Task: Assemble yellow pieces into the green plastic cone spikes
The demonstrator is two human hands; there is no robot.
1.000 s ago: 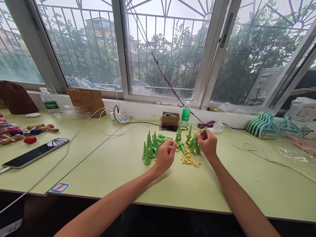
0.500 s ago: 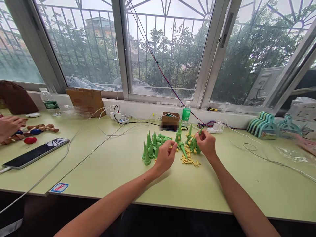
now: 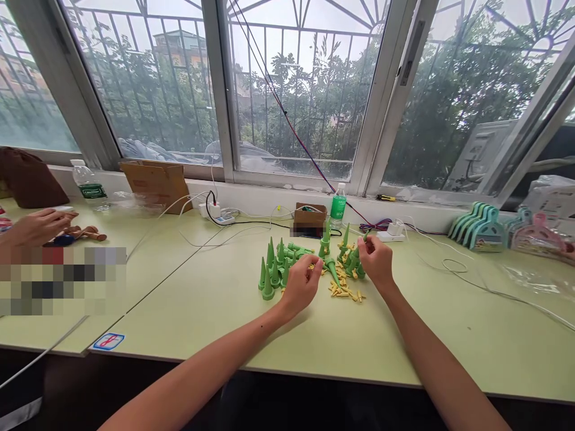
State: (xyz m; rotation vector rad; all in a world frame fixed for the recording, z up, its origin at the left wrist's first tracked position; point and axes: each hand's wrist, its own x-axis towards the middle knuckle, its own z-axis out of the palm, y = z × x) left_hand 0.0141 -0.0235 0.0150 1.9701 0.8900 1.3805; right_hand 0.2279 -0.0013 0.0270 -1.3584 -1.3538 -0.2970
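Note:
Several green plastic spikes (image 3: 268,284) with collared bases stand upright on the table, just left of and behind my left hand (image 3: 303,284). The thumb and fingers of that hand are pressed together, hiding whatever they may hold. Between my two hands, a green spike (image 3: 333,272) lies tilted beside a scatter of small yellow pegs (image 3: 344,291). My right hand (image 3: 376,258) is closed in a pinch on a green spike, whose tip (image 3: 366,235) shows above the fingers. More upright green spikes (image 3: 345,240) with yellow pieces around them stand beside it.
At the left, another person's hands (image 3: 38,227) are over wooden pieces (image 3: 87,233). A bottle (image 3: 338,206) and a small cardboard box (image 3: 309,212) stand behind the spikes. White cables (image 3: 453,269) cross the table. Teal dustpan-like items (image 3: 483,230) and a pink one (image 3: 539,236) are at right.
My hands have stayed almost in place. The other person's hands at the left have moved right. The pink item at the far right has risen upright, with part of a hand near it.

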